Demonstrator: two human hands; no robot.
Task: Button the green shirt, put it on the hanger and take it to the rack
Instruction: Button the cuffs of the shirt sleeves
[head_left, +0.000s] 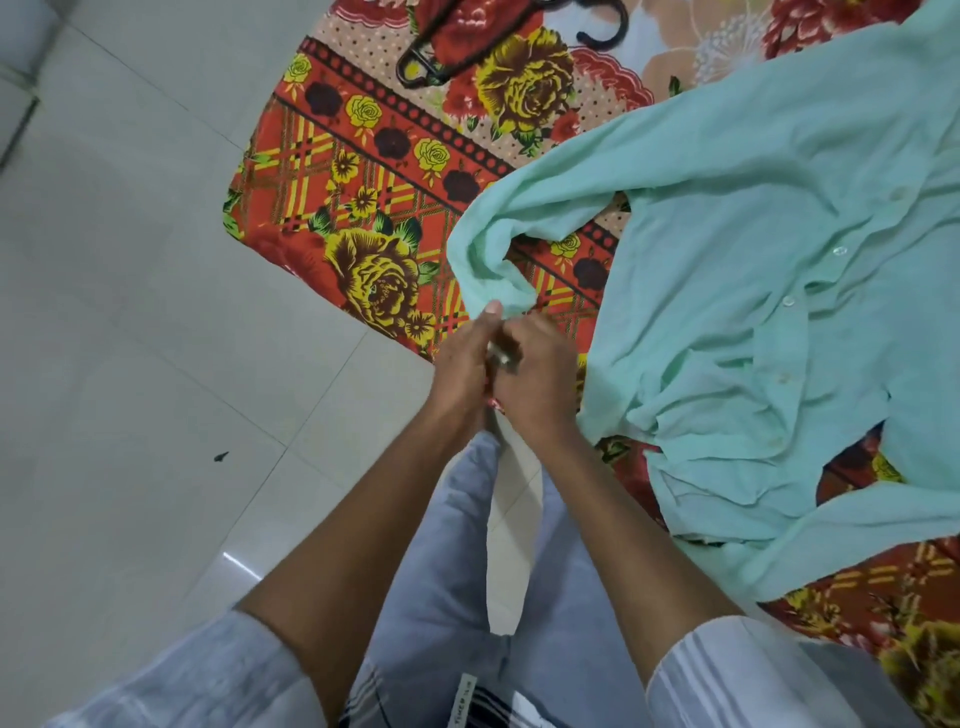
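A small tag on the person's clothing is too blurred to read; the green shirt (753, 249) lies spread on a floral bedsheet (363, 171) over pale floor tiles (130, 260); both hands, left hand (462, 364) and right hand (535, 374), pinch its sleeve cuff (498, 296); a dark hanger (519, 47) lies beyond.

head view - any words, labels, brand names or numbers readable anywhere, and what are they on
One printed text only: a small pale tag on the person's clothing at the bottom edge carries a short line of dark letters, too small and blurred to read.
No lettering shows on the green shirt, the flowered bedsheet or the dark hanger.
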